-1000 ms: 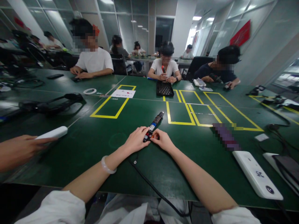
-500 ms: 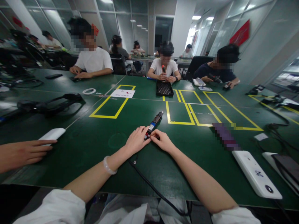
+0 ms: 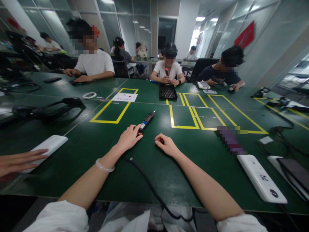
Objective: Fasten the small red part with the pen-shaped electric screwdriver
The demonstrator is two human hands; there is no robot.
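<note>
An electric screwdriver (image 3: 147,120), black with a blue and silver band and a thin bit, lies at a slant on the green table and points away to the right. My left hand (image 3: 129,137) is closed around its near end, which the fingers partly hide. A black cord (image 3: 149,182) runs from below this hand to the table's front edge. To the right, apart from the screwdriver, my right hand (image 3: 167,145) rests on the table with its fingers curled in. Nothing shows in it.
Another person's hand (image 3: 21,162) lies over a white power bank (image 3: 54,143) at left. At right are a second white power bank (image 3: 262,178) and a blurred purple phone (image 3: 231,140). Yellow tape (image 3: 184,127) marks rectangles ahead. Across the table, a person works over a black tray (image 3: 168,92).
My left hand has moved left with the screwdriver, away from my right hand. The right hand has let go of the screwdriver's near end and stays about where it was.
</note>
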